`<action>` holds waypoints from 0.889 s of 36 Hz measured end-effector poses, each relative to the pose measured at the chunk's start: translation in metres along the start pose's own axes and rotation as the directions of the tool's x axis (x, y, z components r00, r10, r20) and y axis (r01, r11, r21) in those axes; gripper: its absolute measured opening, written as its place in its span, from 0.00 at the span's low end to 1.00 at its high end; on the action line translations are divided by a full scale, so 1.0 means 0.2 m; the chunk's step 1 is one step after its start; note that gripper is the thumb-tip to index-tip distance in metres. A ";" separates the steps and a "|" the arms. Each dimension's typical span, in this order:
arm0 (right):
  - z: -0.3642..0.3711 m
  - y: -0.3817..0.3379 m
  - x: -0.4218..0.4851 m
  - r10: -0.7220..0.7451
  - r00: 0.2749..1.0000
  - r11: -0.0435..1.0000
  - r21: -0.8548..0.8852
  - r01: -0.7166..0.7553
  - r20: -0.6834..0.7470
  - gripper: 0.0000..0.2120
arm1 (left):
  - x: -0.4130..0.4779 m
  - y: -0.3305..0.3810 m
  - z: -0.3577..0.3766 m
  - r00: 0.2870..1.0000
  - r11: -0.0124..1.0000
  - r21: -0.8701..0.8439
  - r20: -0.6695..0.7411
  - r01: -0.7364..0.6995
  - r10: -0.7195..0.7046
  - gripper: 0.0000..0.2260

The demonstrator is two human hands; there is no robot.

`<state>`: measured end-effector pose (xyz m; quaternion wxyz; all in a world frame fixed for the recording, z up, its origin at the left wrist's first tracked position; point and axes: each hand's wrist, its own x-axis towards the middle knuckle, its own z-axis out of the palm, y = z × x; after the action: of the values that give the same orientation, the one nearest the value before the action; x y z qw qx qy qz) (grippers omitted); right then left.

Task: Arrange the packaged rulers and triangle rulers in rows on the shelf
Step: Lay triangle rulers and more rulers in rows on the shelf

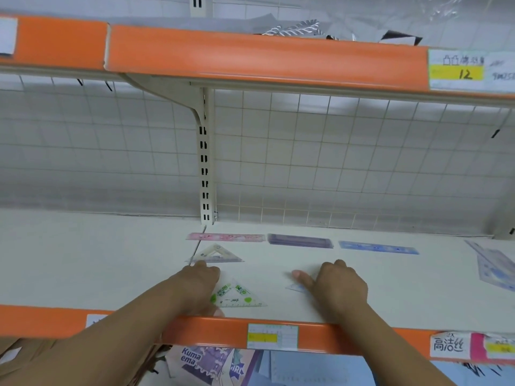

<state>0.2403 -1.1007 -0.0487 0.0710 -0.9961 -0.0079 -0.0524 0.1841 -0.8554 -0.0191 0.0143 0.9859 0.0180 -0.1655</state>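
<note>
On the white shelf (97, 263), a pink ruler (225, 237), a purple ruler pack (300, 241) and a blue ruler (379, 247) lie in a row at the back. In front of the pink one lies a clear triangle ruler (216, 254). My left hand (199, 285) rests on the left part of a green-patterned triangle ruler (239, 296), fingertips near the clear triangle. My right hand (333, 284) lies flat over a pale blue triangle ruler (294, 287), of which only a corner shows.
More packaged rulers (496, 267) lie at the shelf's far right. An orange price rail (211, 331) edges the shelf front; another orange rail (250, 55) runs overhead. A wire grid back (334, 162) and upright post (205, 168) close the rear. Stationery packs (214, 366) sit below.
</note>
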 end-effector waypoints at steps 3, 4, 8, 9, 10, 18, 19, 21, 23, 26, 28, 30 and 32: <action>0.04 -0.01 0.01 -0.066 0.996 0.997 0.030 0.065 0.054 0.29 | 0.00 0.00 0.00 1.000 1.000 0.000 -0.003 -0.002 0.002 0.33; 0.04 0.00 0.02 -0.119 0.989 0.992 0.046 0.115 0.084 0.25 | 0.00 0.00 0.00 1.000 1.000 0.000 -0.005 -0.002 0.002 0.33; 0.00 0.02 0.06 -0.334 0.898 0.941 0.157 0.300 0.286 0.19 | 0.00 0.00 0.00 1.000 1.000 -0.009 -0.012 -0.004 0.004 0.33; -0.01 0.03 0.07 -0.349 0.881 0.935 0.185 0.304 0.319 0.20 | -0.01 0.00 0.00 1.000 1.000 -0.012 -0.015 -0.005 0.005 0.33; -0.01 0.04 0.07 -0.352 0.884 0.933 0.195 0.303 0.307 0.20 | -0.01 0.00 0.01 1.000 1.000 -0.014 -0.017 -0.007 0.007 0.32; 0.01 -0.03 0.01 -0.147 0.987 0.989 -0.008 0.148 0.066 0.29 | -0.01 0.00 0.00 1.000 1.000 -0.005 -0.016 -0.006 0.006 0.32; 0.02 -0.04 0.01 -0.156 0.984 0.987 -0.016 0.158 0.082 0.29 | -0.01 0.01 0.00 1.000 1.000 -0.007 -0.018 -0.006 0.006 0.32; 0.02 -0.05 0.01 -0.200 0.972 0.979 -0.020 0.204 0.125 0.25 | -0.01 0.00 0.00 1.000 1.000 -0.015 -0.017 -0.005 0.005 0.32; 0.03 -0.05 0.04 -0.281 0.940 0.957 -0.020 0.290 0.192 0.18 | -0.01 0.00 0.01 1.000 1.000 -0.021 -0.015 -0.007 0.007 0.32; 0.04 -0.02 0.10 -0.382 0.881 0.916 -0.010 0.401 0.280 0.21 | -0.01 0.00 0.01 1.000 1.000 -0.022 -0.017 -0.009 0.009 0.31; 0.05 -0.01 0.13 -0.418 0.865 0.898 -0.019 0.440 0.279 0.23 | -0.01 0.00 0.01 1.000 1.000 -0.021 -0.020 -0.010 0.010 0.31; 0.06 -0.01 0.17 -0.449 0.857 0.881 -0.034 0.472 0.253 0.23 | -0.01 -0.01 0.01 1.000 1.000 -0.021 -0.022 -0.012 0.011 0.31; 0.08 -0.02 0.21 -0.446 0.864 0.888 -0.004 0.460 0.232 0.22 | -0.01 -0.01 0.02 1.000 1.000 -0.023 -0.023 -0.013 0.012 0.31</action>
<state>0.2841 -1.0949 -0.0605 0.0257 -0.9674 -0.2480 0.0450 0.1818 -0.8538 -0.0216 0.0266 0.9876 0.0139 -0.1539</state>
